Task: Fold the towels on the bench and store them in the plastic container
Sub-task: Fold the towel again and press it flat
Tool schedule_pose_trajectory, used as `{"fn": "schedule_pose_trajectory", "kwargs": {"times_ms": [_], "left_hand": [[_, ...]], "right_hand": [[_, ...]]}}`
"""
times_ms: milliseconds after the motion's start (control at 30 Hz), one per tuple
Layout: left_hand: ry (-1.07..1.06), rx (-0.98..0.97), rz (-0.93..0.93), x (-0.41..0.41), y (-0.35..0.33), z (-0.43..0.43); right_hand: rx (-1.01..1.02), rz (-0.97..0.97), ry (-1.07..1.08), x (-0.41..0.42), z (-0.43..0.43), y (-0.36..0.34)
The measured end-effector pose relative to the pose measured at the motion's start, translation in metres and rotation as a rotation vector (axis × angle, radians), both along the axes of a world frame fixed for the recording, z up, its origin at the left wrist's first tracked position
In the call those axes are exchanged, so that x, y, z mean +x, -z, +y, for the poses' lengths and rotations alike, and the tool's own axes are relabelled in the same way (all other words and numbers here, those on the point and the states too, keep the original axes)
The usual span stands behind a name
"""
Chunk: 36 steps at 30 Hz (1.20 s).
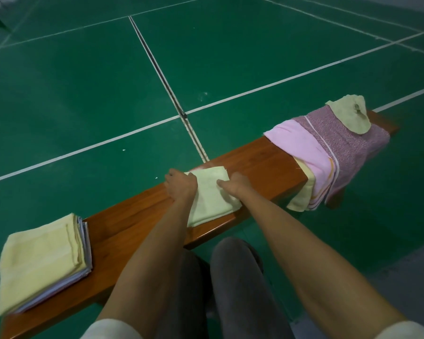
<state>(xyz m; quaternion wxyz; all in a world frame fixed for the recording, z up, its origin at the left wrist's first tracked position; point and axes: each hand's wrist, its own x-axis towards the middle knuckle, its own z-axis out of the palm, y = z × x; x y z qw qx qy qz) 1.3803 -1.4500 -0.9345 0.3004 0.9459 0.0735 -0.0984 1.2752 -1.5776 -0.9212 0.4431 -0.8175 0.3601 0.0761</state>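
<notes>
At the middle of the bench (142,211), the pale towel (212,195) lies folded; left hand (180,185) and right hand (235,185) press it flat, so smooth outward before creasing again

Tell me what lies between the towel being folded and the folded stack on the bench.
Nothing visible: only bare bench separates the pale yellow towel, under the left hand and right hand, from the folded stack. No plastic container is in view.

green court floor (83,94) with white lines (267,85).
</notes>
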Motion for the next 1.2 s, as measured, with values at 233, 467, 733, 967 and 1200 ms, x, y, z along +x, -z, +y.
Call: {"fn": "schedule_pose_trajectory", "kwargs": {"times_ms": [233, 467, 733, 967, 1200], "left_hand": [[-0.106, -0.448, 0.613, 0.001, -0.012, 0.050], [-0.006, -0.680, 0.673, 0.008, -0.018, 0.087], [-0.085, -0.558, 0.438, 0.021, -0.029, 0.175], [-0.122, -0.506, 0.376, 0.027, -0.073, 0.280], [-0.244, -0.487, 0.188, 0.028, -0.073, 0.377]], "right_hand": [[0.282, -0.010, 0.216, 0.019, 0.031, 0.011], [0.479, 0.020, 0.123, 0.022, 0.058, -0.009], [0.407, -0.042, -0.052, 0.039, 0.125, -0.029], [0.366, -0.113, -0.108, 0.073, 0.228, -0.048], [0.254, -0.080, -0.256, 0.094, 0.318, -0.061]]}}
